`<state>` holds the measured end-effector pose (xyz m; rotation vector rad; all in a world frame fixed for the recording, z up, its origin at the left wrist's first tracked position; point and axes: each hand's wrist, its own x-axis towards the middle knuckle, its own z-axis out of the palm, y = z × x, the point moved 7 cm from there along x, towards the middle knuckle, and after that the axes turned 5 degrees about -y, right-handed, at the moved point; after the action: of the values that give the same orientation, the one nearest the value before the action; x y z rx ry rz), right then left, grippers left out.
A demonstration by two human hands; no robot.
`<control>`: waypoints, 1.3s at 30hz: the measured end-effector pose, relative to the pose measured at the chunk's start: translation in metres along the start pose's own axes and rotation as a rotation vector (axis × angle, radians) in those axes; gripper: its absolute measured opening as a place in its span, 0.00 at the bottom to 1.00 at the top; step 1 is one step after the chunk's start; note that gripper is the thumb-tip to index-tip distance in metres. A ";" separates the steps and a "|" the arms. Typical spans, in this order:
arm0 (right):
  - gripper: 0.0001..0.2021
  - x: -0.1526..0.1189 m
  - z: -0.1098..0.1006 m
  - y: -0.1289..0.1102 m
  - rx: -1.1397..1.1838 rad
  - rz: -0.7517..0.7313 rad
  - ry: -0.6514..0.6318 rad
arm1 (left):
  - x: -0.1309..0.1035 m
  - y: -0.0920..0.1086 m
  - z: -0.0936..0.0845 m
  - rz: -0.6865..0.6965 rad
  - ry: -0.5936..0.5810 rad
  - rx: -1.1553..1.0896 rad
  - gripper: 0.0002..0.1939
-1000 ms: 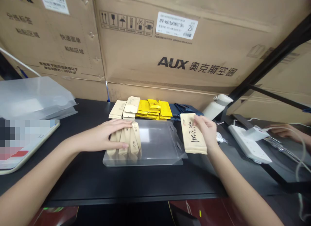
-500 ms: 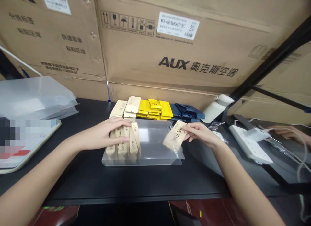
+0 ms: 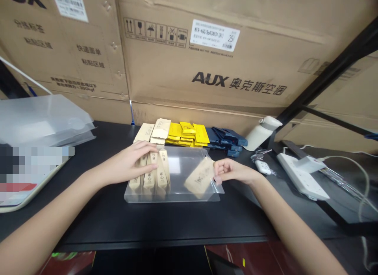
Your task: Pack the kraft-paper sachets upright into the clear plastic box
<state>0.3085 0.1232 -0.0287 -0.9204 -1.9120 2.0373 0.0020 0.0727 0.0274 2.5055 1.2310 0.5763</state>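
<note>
1. Presently, a clear plastic box (image 3: 189,190) is seen lying flat near the middle of the black bench (image 3: 147,222), just short of its front edge.
2. Three kraft sachets (image 3: 150,176) are stood side by side at the box's left end, and the left hand (image 3: 131,164) is laid flat over their tops, fingers spread and closed on nothing.
3. A fourth kraft sachet (image 3: 200,177) is pinched by its upper right corner in the right hand (image 3: 232,171), the grip clamped on it between thumb and fingertips; it is tilted over the right half of the box, though whether it is already inside or just above the plastic cannot be told through the glare.
4. So far, roughly a third of the box's width is judged to be filled; the rest is taken to be open still.
5. Along the back edge of the bench, more kraft packets (image 3: 155,131), yellow packets (image 3: 187,134) and dark blue packets (image 3: 226,138) are stacked in a row, which suggests a good deal remains to be packed.
6. Toward the right edge, a white bottle (image 3: 262,131) is leaned, with a white power strip (image 3: 301,176) beyond it.
</note>
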 end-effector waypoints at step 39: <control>0.12 0.027 0.015 0.009 0.549 -0.088 0.201 | 0.004 0.006 0.006 -0.032 0.057 0.042 0.22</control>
<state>0.2817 0.1242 -0.0455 -0.8366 -1.1731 2.1497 0.0116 0.0716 0.0254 2.5144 1.3145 0.6242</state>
